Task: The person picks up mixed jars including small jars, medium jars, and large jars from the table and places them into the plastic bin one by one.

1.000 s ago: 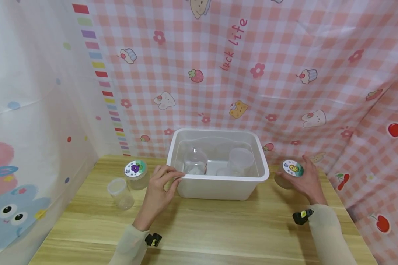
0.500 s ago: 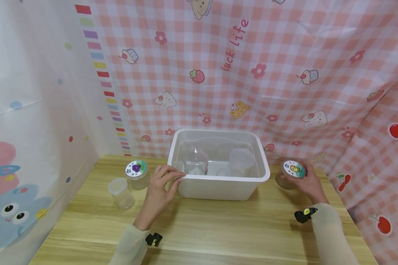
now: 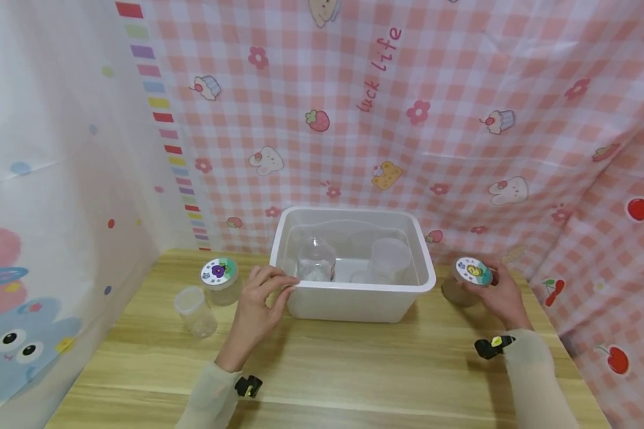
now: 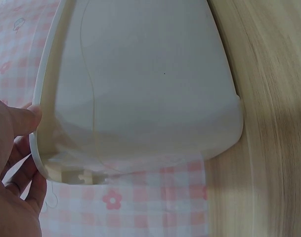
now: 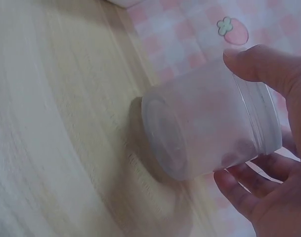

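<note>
My left hand [image 3: 260, 304] pinches the front left rim of a white plastic bin [image 3: 349, 305]. In the left wrist view, the thumb and fingers of that hand [image 4: 17, 163] lie on either side of the rim. My right hand [image 3: 501, 295] holds a clear plastic jar [image 3: 458, 292] whose round lid carries a yellow picture. Seen from the right wrist, the thumb is on one side of the jar [image 5: 204, 123] near its lid and the fingers are on the other. Its base looks close to the tabletop; whether they touch I cannot tell.
Inside the bin lie a clear container [image 3: 316, 262] at left and another [image 3: 390, 259] at right. Left of the bin stand a jar with a purple-picture lid [image 3: 220, 283] and a smaller clear cup [image 3: 195, 313]. A checked cloth [image 3: 354, 149] hangs behind the wooden table [image 3: 354, 369].
My right hand's fingers, stretched out beside the jar before, have closed round it. The jar has shifted very slightly. My left hand stays on the bin's rim.
</note>
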Demonstrator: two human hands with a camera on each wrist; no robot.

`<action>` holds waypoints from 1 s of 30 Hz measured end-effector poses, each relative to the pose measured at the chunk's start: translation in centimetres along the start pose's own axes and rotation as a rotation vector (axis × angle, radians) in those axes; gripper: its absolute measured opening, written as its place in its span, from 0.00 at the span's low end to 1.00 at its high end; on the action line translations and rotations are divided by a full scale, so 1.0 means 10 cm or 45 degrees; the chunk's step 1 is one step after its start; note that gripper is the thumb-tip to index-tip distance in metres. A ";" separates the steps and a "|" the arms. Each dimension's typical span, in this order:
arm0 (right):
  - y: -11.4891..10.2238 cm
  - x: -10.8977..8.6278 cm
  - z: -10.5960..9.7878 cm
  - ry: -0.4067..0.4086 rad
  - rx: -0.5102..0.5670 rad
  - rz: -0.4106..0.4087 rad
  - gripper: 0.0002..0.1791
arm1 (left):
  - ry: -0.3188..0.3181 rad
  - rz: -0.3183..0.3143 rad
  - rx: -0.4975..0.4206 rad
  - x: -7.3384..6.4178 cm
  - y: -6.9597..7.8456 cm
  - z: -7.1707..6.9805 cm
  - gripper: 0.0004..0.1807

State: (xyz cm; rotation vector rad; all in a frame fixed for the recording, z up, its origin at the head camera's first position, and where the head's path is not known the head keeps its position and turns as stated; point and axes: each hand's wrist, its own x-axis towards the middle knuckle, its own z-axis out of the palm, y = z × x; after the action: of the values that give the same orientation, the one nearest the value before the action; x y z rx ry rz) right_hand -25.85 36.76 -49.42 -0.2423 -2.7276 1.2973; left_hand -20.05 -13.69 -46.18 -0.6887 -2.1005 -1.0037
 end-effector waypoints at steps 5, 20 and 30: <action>-0.06 -0.01 0.02 0.023 -0.008 -0.010 0.51 | -0.015 -0.011 -0.003 0.00 0.00 -0.01 0.10; -0.26 -0.10 -0.02 0.020 -0.009 -0.090 0.49 | -0.021 -0.026 -0.007 0.00 -0.01 -0.01 0.10; -0.41 -0.20 -0.09 0.063 0.021 -0.147 0.50 | -0.011 0.002 0.000 0.01 -0.02 0.01 0.11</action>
State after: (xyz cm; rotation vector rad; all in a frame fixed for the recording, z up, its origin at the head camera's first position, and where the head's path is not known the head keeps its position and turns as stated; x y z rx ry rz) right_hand -24.16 34.49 -45.71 -0.1113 -2.6457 1.2659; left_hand -20.31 -13.72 -46.31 -0.6952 -2.1073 -1.0015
